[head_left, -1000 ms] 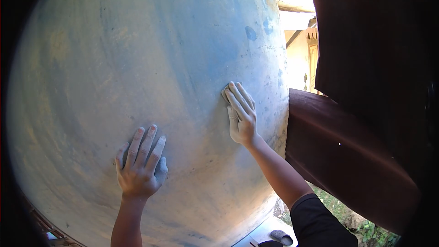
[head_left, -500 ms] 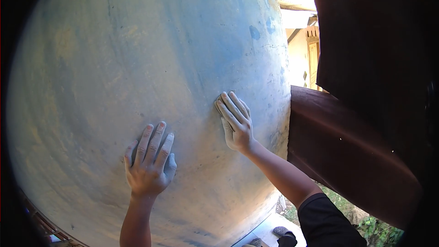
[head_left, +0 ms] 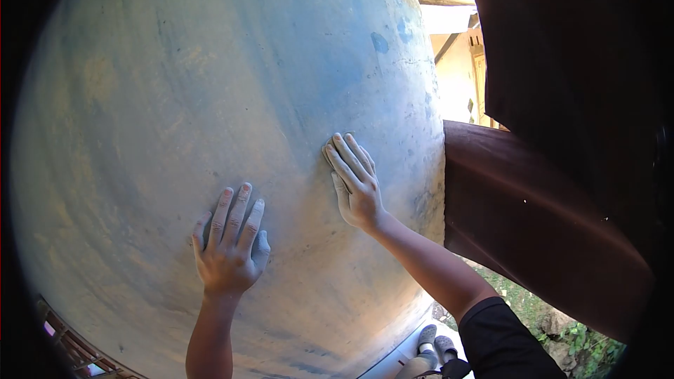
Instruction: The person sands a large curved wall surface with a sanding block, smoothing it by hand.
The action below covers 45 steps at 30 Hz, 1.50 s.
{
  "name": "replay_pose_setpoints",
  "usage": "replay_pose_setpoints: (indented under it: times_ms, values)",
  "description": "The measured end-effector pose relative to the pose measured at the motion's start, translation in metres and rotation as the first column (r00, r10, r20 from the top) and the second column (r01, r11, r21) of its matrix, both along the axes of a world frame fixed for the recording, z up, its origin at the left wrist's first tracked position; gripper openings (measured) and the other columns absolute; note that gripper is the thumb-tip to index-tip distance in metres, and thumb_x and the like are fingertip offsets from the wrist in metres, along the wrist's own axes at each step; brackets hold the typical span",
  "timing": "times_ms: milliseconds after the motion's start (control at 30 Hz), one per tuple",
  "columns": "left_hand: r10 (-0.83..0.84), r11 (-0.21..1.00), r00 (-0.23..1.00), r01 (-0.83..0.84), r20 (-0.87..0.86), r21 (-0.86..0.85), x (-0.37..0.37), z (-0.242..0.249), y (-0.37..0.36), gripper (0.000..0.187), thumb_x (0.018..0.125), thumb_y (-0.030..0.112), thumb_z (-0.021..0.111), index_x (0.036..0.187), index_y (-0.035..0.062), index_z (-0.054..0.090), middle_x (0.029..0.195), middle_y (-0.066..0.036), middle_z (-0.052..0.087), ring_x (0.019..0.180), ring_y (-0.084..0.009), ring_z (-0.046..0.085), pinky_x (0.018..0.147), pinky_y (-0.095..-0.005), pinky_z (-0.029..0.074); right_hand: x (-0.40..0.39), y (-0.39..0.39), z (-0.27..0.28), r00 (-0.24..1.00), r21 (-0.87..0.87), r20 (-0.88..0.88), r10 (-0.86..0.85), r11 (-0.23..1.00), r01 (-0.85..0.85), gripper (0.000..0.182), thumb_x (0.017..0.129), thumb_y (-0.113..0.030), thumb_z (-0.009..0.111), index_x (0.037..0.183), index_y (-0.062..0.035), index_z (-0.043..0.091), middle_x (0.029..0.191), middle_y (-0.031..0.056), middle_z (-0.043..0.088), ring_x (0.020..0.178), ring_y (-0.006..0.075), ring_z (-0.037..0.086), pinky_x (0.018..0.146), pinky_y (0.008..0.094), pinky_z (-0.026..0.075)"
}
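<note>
We are resting our spread left hand (head_left: 228, 256) and, farther right, our closed-fingered right hand (head_left: 358, 186), perhaps covering something thin, on the left-side curved wall (head_left: 161, 119), which is looking rigid, dusty-slick, suiting flat palms.

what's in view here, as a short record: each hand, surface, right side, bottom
left hand: fingers spread, laid on the surface
right hand: fingers together, holding what looks like a thin pad against the surface
coating: pale, on both hands
surface: bulging, mottled blue and beige
right side: dark sheet, plants below
bottom: grey clogs
</note>
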<state>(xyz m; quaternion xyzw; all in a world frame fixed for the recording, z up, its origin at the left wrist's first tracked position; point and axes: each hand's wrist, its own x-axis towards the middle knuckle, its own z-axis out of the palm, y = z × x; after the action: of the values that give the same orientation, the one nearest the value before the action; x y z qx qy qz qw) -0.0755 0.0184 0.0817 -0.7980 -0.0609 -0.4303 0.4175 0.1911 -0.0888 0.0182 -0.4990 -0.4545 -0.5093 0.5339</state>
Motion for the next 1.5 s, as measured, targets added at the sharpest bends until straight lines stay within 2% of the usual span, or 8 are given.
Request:
replay_pose_setpoints:
  times_ms: [167, 300, 567, 667, 733, 1000, 1200, 1500]
  values:
    - [0.010, 1.000, 1.000, -0.010, 0.014, 0.001, -0.003, -0.002, -0.005, 0.054, 0.087, 0.026, 0.070, 0.141, 0.0227, 0.064, 0.163, -0.002, 0.053, 0.151, -0.0245, 0.047, 0.116, -0.0474, 0.035, 0.038, -0.008, 0.013, 0.989, -0.060, 0.149, -0.017, 0.998, 0.026, 0.046, 0.105, -0.009, 0.062, 0.150, -0.0079, 0.060, 0.161, 0.0149, 0.052, 0.153, 0.0329, 0.043, 0.123, 0.0469, 0.037]
    - [0.029, 0.999, 1.000, -0.029, -0.001, 0.016, 0.000, -0.002, -0.002, 0.057, 0.088, 0.027, 0.069, 0.143, 0.0236, 0.062, 0.165, -0.002, 0.051, 0.152, -0.0247, 0.045, 0.116, -0.0481, 0.034, 0.048, 0.001, 0.034, 0.991, 0.137, -0.131, 0.022, 0.991, -0.004, 0.048, 0.107, -0.008, 0.055, 0.155, -0.0089, 0.054, 0.165, 0.0120, 0.047, 0.156, 0.0362, 0.037, 0.129, 0.0498, 0.029]
    - [0.093, 0.996, 0.996, -0.093, 0.016, -0.006, 0.003, -0.002, -0.004, 0.054, 0.091, 0.031, 0.066, 0.145, 0.0295, 0.059, 0.164, 0.004, 0.052, 0.151, -0.0191, 0.047, 0.115, -0.0450, 0.035, 0.057, -0.012, 0.008, 0.948, -0.180, 0.311, -0.065, 0.975, 0.126, 0.045, 0.104, -0.016, 0.063, 0.149, -0.0185, 0.061, 0.165, 0.0046, 0.047, 0.157, 0.0263, 0.036, 0.130, 0.0440, 0.031]
    - [0.069, 0.997, 0.998, -0.069, 0.001, 0.018, 0.002, -0.002, 0.000, 0.056, 0.089, 0.028, 0.068, 0.145, 0.0240, 0.060, 0.166, -0.002, 0.050, 0.154, -0.0246, 0.044, 0.117, -0.0493, 0.034, 0.088, -0.017, 0.011, 0.995, -0.094, 0.103, -0.012, 0.995, 0.022, 0.045, 0.104, -0.013, 0.062, 0.150, -0.0113, 0.060, 0.163, 0.0096, 0.049, 0.155, 0.0318, 0.039, 0.130, 0.0453, 0.031]
    - [0.061, 0.998, 0.998, -0.061, 0.013, 0.026, 0.003, -0.005, 0.001, 0.056, 0.090, 0.028, 0.068, 0.145, 0.0242, 0.060, 0.166, -0.002, 0.049, 0.154, -0.0246, 0.044, 0.117, -0.0498, 0.034, 0.091, -0.019, 0.020, 0.986, 0.189, -0.162, 0.031, 0.982, 0.000, 0.048, 0.105, -0.010, 0.060, 0.152, -0.0046, 0.056, 0.162, 0.0142, 0.049, 0.153, 0.0363, 0.041, 0.129, 0.0476, 0.031]
    - [0.057, 0.998, 0.998, -0.057, 0.000, 0.008, 0.002, -0.004, 0.001, 0.057, 0.089, 0.027, 0.067, 0.145, 0.0244, 0.060, 0.166, -0.002, 0.049, 0.154, -0.0249, 0.044, 0.117, -0.0499, 0.034, 0.047, -0.016, 0.001, 0.999, 0.008, -0.033, 0.023, 1.000, -0.023, 0.044, 0.104, -0.009, 0.061, 0.148, 0.0002, 0.060, 0.161, 0.0173, 0.051, 0.155, 0.0376, 0.038, 0.126, 0.0466, 0.034]
    - [0.071, 0.997, 0.997, -0.071, 0.020, 0.012, 0.004, -0.006, -0.001, 0.055, 0.089, 0.028, 0.068, 0.144, 0.0264, 0.059, 0.165, 0.000, 0.050, 0.153, -0.0228, 0.045, 0.116, -0.0494, 0.034, 0.066, -0.005, 0.030, 0.993, 0.226, -0.115, 0.014, 0.974, 0.012, 0.043, 0.105, -0.008, 0.061, 0.146, 0.0007, 0.061, 0.160, 0.0166, 0.053, 0.152, 0.0388, 0.043, 0.125, 0.0494, 0.036]
    - [0.077, 0.997, 0.997, -0.077, -0.001, 0.027, 0.006, -0.005, -0.002, 0.055, 0.089, 0.027, 0.066, 0.143, 0.0223, 0.058, 0.165, -0.003, 0.050, 0.154, -0.0263, 0.044, 0.116, -0.0522, 0.033, 0.039, -0.001, 0.017, 0.979, -0.074, 0.199, -0.051, 0.995, 0.066, 0.044, 0.104, -0.006, 0.058, 0.148, -0.0107, 0.061, 0.165, 0.0091, 0.046, 0.157, 0.0283, 0.036, 0.131, 0.0434, 0.030]
